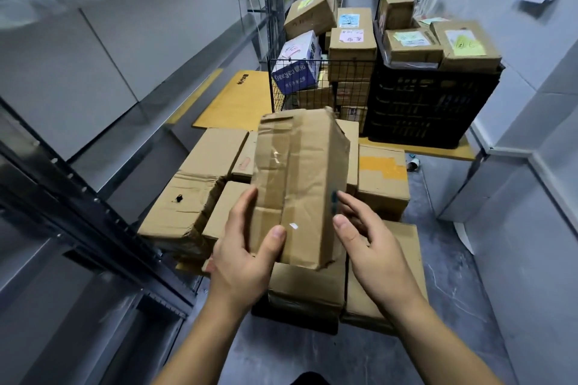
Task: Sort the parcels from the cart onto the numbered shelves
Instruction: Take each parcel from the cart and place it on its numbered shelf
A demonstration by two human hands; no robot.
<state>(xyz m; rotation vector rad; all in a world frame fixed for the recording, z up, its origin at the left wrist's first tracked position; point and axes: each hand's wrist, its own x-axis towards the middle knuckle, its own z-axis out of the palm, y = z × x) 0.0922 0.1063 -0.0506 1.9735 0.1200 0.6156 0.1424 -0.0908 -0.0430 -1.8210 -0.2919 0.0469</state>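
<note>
Parcel point(300, 184): a tall, narrow brown cardboard box, held upright in mid-air in front of the person, above the boxes point(194, 197) stacked on the cart point(294, 319). Its cardboard is creased and dented all over, and the top edge is crushed and uneven. Wide strips of clear tape run down its front face and catch the light. A small blue mark point(334, 198) shows on its right edge, and the bottom right corner is frayed. No label or number can be seen on the side facing the camera.

The left hand point(244, 259) grips the parcel's lower left corner, with the thumb point(275, 237) pressed flat on the front face and the fingers wrapped round the left edge and behind. The right hand point(375, 253) is spread loose just beside the parcel's lower right edge, palm turned inward and fingers nearly straight. I cannot tell whether its fingertips touch the cardboard.

The boxes below are plain brown, some crumpled, one with a yellow patch. Grey metal shelves point(93, 122) run along the left. Further back, a wire basket point(312, 84) and a black crate point(431, 103) stand side by side, both heaped with labelled boxes.
</note>
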